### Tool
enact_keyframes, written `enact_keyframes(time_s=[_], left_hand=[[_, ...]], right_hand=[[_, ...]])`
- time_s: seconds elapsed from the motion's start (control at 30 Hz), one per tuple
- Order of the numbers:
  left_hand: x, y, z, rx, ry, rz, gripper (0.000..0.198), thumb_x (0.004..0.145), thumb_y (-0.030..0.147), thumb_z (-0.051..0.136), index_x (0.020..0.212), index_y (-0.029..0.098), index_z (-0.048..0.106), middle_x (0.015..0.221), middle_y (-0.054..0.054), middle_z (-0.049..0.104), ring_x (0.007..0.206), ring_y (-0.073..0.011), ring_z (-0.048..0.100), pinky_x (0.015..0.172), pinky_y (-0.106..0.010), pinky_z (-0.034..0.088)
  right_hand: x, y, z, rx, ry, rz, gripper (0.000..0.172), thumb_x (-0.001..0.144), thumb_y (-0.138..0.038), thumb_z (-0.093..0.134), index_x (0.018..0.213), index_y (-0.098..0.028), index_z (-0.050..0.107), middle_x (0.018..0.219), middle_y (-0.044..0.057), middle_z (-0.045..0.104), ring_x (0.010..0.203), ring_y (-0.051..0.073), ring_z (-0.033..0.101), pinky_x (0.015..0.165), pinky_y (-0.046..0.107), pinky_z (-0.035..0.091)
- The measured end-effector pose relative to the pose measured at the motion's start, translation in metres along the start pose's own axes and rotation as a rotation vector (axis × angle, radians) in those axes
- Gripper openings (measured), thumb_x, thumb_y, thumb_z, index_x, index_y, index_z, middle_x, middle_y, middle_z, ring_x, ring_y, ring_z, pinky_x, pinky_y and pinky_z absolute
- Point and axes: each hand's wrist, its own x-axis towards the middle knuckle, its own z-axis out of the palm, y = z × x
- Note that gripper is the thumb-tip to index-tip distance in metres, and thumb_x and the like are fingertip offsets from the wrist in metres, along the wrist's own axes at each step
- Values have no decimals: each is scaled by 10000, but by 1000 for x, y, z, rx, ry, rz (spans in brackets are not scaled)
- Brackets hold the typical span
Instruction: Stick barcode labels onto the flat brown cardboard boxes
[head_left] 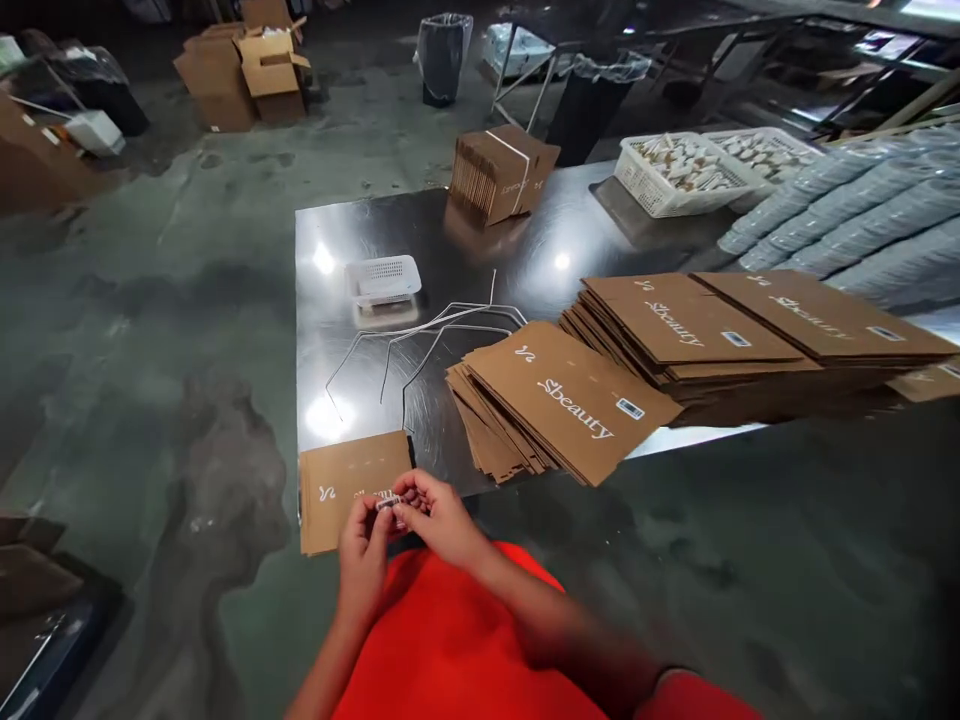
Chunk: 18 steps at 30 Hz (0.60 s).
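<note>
My left hand and my right hand meet over the near edge of the metal table. Between their fingertips is a small whitish label-like piece with dark marks, pinched from both sides. Fingers cover part of it, so its exact kind is unclear. Just beneath and beyond the hands lies a small stack of flat brown cardboard mailers with white print. To the right, a fanned stack of flat cardboard boxes bears the word "beauty" and a small printed label on top.
Bent metal wires lie mid-table by a white plastic basket. Taller cardboard stacks stand right. A strapped cardboard bundle, filled white crates and wrapped grey rolls sit farther back. Bins stand on the floor.
</note>
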Motion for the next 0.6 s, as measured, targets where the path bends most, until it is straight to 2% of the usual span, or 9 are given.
enact_keyframes(time_s=[0.13,0.23,0.33,0.43,0.6], left_hand=[[3,-16,-5,106,30,5,346,811,498,570,706,170,535,671,-11,549,630,-146,539,598,-255,479],[7,-36,-13,173,69,-58,411,790,528,580,603,172,493,572,11,465,561,-130,459,553,-242,432],[16,-58,-22,129,86,-161,444,744,568,605,587,163,518,561,7,459,551,-133,451,540,-254,433],[30,-84,-33,65,98,-236,485,679,619,628,666,135,595,640,-21,535,586,-146,492,556,-280,465],[55,-122,-49,-15,134,-369,588,585,676,657,735,108,621,641,-35,567,552,-140,504,517,-281,454]], right_hand=[[4,18,10,-36,27,-32,136,743,-296,574,800,-176,550,661,-24,527,579,97,494,540,218,420],[16,37,9,-117,132,-89,145,764,-315,564,776,-171,569,679,-8,542,588,103,487,540,222,399],[43,61,-2,-248,304,-51,153,771,-307,550,725,-164,580,694,4,551,623,119,502,592,244,420],[76,90,-14,-378,425,37,110,716,-223,577,626,-161,570,710,13,542,685,142,524,682,278,442],[112,128,-13,-472,463,93,127,685,-148,568,563,-168,539,700,14,518,734,155,522,737,286,435]])
